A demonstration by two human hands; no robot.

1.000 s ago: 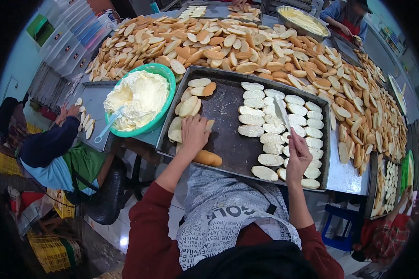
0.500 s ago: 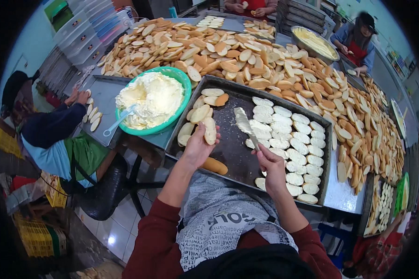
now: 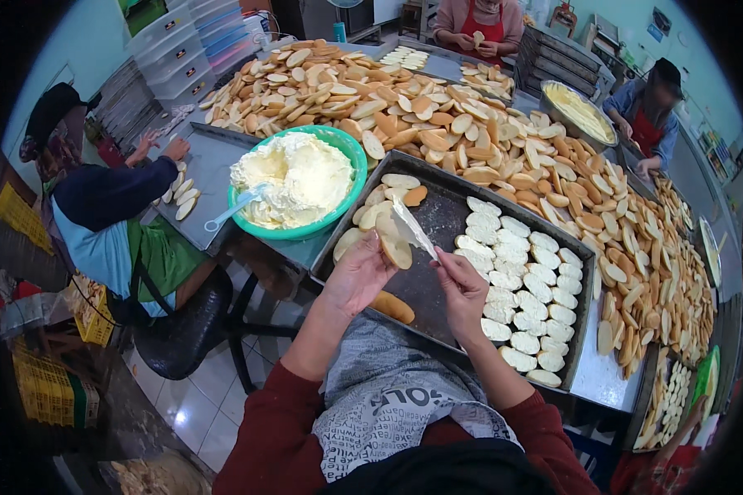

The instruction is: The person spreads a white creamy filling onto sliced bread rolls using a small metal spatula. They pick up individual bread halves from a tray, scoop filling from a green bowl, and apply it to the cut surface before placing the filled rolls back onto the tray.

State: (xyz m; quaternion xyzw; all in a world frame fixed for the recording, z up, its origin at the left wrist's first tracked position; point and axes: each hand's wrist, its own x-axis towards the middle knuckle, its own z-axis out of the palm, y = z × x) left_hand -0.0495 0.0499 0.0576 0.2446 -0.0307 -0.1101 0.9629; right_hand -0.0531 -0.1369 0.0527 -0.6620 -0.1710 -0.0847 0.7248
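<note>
My left hand (image 3: 357,276) grips a halved oval bread slice (image 3: 396,246) above the left part of a dark metal tray (image 3: 437,315). In my right hand (image 3: 462,293) is a spatula (image 3: 413,227) smeared with cream, its blade lying against the slice. Bare bread halves (image 3: 371,198) sit in the tray beyond my left hand, and a brown-crusted piece (image 3: 393,307) lies near its front edge. Rows of cream-covered slices (image 3: 524,285) fill the right side of the tray.
A green basin (image 3: 357,169) of whipped cream (image 3: 293,177) with a light blue utensil (image 3: 236,208) stands left of the tray. A large heap of bread halves (image 3: 437,124) spreads behind and right. Co-workers stand or sit at left, back and far right. Plastic drawers (image 3: 173,54) stand back left.
The spatula has moved left from over the tray's middle onto the bread slice in my left hand. The view has shifted slightly. The left co-worker's hands have moved apart.
</note>
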